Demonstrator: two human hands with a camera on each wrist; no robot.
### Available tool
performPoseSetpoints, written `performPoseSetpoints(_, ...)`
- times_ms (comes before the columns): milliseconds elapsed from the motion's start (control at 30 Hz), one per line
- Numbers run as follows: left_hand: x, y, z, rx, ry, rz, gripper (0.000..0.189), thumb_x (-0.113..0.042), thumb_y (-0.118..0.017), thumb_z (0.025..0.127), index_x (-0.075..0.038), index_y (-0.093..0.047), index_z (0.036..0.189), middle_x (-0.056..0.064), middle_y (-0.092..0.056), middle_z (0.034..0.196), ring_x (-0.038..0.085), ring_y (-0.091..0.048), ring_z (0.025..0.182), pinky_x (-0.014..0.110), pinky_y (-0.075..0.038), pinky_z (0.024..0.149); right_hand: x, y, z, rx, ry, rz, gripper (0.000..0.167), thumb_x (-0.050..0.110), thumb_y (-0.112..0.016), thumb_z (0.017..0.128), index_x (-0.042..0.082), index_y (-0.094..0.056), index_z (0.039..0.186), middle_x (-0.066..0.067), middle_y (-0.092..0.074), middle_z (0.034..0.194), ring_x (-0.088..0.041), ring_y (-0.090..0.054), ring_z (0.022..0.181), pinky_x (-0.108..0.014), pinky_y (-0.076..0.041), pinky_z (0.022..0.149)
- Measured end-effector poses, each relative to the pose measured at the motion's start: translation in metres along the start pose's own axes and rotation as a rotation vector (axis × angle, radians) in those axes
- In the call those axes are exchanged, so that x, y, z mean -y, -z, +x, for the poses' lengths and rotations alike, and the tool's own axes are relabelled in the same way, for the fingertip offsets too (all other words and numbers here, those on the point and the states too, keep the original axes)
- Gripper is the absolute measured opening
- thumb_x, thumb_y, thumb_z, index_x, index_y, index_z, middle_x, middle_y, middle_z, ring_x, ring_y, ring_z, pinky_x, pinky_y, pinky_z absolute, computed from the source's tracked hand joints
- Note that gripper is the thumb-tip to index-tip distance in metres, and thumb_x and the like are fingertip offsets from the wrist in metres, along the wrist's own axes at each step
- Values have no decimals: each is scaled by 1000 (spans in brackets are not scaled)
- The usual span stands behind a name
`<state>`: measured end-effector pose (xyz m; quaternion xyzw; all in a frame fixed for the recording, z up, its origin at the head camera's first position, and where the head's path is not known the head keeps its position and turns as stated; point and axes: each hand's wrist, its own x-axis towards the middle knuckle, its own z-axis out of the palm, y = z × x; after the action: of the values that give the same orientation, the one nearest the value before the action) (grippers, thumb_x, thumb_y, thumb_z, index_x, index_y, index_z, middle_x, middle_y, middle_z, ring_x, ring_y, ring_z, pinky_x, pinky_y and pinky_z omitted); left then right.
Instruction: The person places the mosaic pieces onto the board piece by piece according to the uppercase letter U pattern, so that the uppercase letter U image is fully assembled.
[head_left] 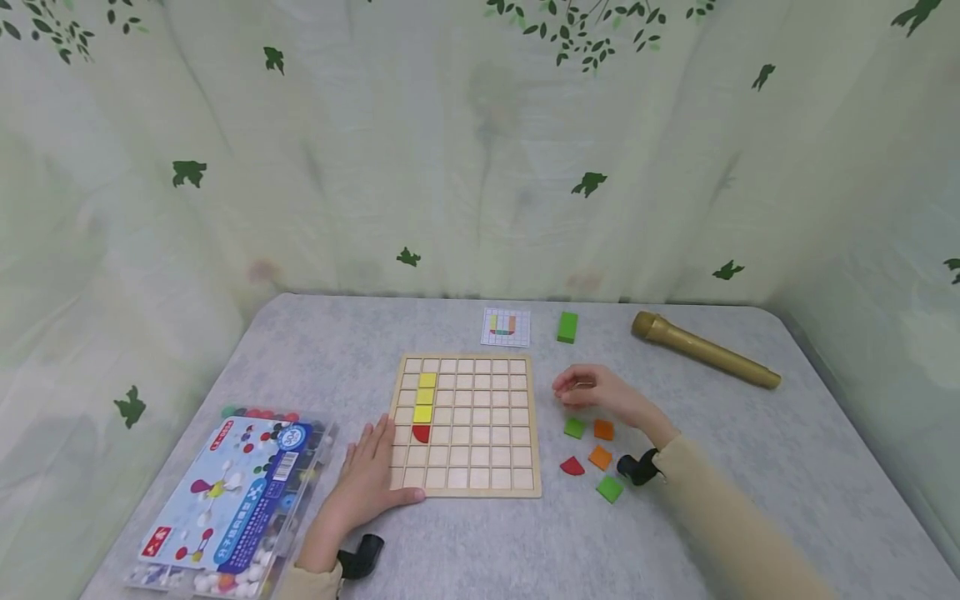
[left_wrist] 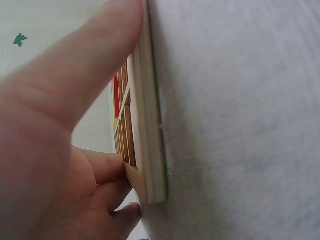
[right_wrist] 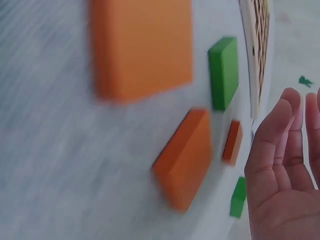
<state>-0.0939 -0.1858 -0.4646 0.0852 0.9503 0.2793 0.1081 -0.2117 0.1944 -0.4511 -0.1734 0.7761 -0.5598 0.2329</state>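
A square wooden grid board (head_left: pixel 480 492) lies on the table. Several yellow square tiles (head_left: pixel 423 413) form a column in it, with a red quarter-round tile (head_left: pixel 422 433) directly below them. My left hand (head_left: pixel 367 475) rests at the board's lower left corner, its straight fingers along the left side and its thumb on the bottom edge. Right of the board, my right hand (head_left: pixel 600 392) hovers with loosely bent fingers and nothing visible between them. Near it lie green tiles (head_left: pixel 574 427), orange tiles (head_left: pixel 603 429) and a red tile (head_left: pixel 572 466). The right wrist view shows another orange tile (right_wrist: pixel 232 142) near the fingers.
Behind the board lie a small pattern card (head_left: pixel 506 327) and a green block (head_left: pixel 567 327). A gold-coloured microphone-shaped object (head_left: pixel 705 350) lies at the back right. On the left stands a clear plastic case (head_left: pixel 225 500) of coloured balls with a printed cover.
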Motion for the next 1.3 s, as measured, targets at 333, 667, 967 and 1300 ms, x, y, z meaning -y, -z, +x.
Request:
performPoseSetpoints(333,-1,0,0,-10,4,9,119,-51,-79,70,14,-15,146,28,-9,154,47,-3,140,64,-2,108,-13,18,-21,-52,-24,-14,27,13,-65,90,-5,-62,111,-20,-64,106,-23,-60,87,-34,-51,76)
performPoseSetpoints(667,0,-2,1,-10,7,7,120,-52,-79,70,13,-14,146,27,-8,155,47,-3,140,64,-1,108,-20,14,-22,46,0,-102,22,-1,-64,87,-4,-63,109,-15,-65,104,-25,-58,88,-28,-50,76)
performPoseSetpoints(967,1,-2,0,-15,5,8,120,-53,-79,70,13,-15,146,28,-9,154,47,-4,140,64,-2,108,-13,3,-22,80,42,-244,22,-4,-66,83,1,-66,104,-7,-64,99,-24,-54,86,-28,-48,73)
performPoseSetpoints(1300,1,-1,-1,-11,-4,5,119,-52,-79,71,14,-14,146,28,-8,155,47,-3,140,64,-1,108,-13,-5,-21,75,93,-346,23,-9,-70,77,4,-67,96,-4,-59,90,-21,-50,80,-26,-42,68)
